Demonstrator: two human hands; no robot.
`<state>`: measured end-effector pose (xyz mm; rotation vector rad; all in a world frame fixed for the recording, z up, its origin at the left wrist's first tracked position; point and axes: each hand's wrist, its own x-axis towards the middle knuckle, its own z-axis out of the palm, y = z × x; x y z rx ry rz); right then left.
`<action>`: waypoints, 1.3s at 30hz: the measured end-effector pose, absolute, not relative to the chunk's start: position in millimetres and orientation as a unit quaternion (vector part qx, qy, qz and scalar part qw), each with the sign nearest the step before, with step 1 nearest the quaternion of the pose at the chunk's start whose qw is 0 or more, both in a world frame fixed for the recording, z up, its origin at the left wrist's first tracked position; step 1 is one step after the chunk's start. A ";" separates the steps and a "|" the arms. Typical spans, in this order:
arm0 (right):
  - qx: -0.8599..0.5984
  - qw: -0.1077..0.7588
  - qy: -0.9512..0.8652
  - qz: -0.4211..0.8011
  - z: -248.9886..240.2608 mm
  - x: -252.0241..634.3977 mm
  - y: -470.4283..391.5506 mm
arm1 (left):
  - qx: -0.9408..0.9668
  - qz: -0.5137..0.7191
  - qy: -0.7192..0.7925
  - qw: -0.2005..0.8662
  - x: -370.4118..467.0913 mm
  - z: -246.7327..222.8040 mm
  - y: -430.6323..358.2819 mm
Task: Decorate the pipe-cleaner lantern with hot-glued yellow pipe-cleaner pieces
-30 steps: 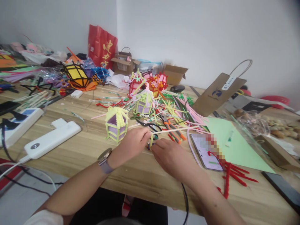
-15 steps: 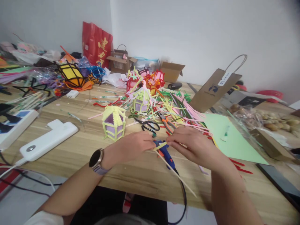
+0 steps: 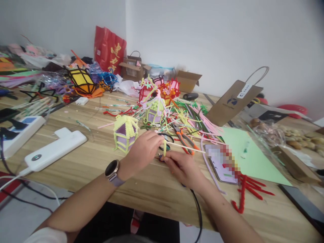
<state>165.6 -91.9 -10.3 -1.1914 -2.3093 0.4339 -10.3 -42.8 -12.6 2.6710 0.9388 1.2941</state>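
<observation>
My left hand (image 3: 148,146), with a watch on the wrist, is closed in a pinch on the end of a thin pale stick (image 3: 187,147) that points right. A short yellow-green fuzzy strip (image 3: 165,147) hangs at the stick, and its lower end is pinched by my right hand (image 3: 181,167). Most of the glue gun lies hidden under my right hand. Left of my hands stands a yellow and purple lantern (image 3: 126,134). Scissors and orange-handled pliers (image 3: 186,138) lie just beyond my hands.
A phone (image 3: 220,165) and red fuzzy stems (image 3: 253,186) lie at right, beside a green sheet (image 3: 255,158). A white power bank (image 3: 57,148) and a power strip (image 3: 24,135) are at left. More lanterns and loose stems stand behind.
The stick has swung from pointing toward me to pointing right. My right hand has moved left and down, over the glue gun. The phone has come into sight.
</observation>
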 end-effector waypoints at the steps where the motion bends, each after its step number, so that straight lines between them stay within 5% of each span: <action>1: -0.441 0.249 -0.854 0.120 -9.7 164.2 -93.9 | 0.867 0.396 0.303 -0.009 -10.5 -13.5 -42.5; 8: -0.438 0.219 -0.865 -0.110 17.6 190.4 -95.1 | 0.933 0.279 0.223 -0.045 -20.2 -13.6 -41.7; 16: -0.378 0.246 -0.873 0.187 19.2 208.6 -84.0 | 0.925 0.327 0.113 0.158 -22.7 -0.2 -44.7; 23: -0.442 0.286 -0.763 0.374 -11.5 177.6 -87.0 | 0.855 0.447 0.256 0.069 -15.5 -8.7 -43.7; 26: -0.469 0.304 -0.775 0.297 -13.0 166.5 -92.1 | 0.862 0.423 0.280 -0.006 -12.5 -13.8 -42.3; 34: -0.453 0.210 -0.841 -0.207 0.7 179.8 -97.0 | 0.931 0.273 0.227 -0.087 -15.5 -17.4 -43.9; 36: -0.457 0.205 -0.846 -0.184 6.7 189.0 -95.3 | 0.942 0.270 0.184 -0.077 -17.0 -17.4 -43.9; 39: -0.433 0.223 -0.873 0.015 17.1 201.2 -92.5 | 0.947 0.299 0.117 0.014 -18.7 -13.1 -43.8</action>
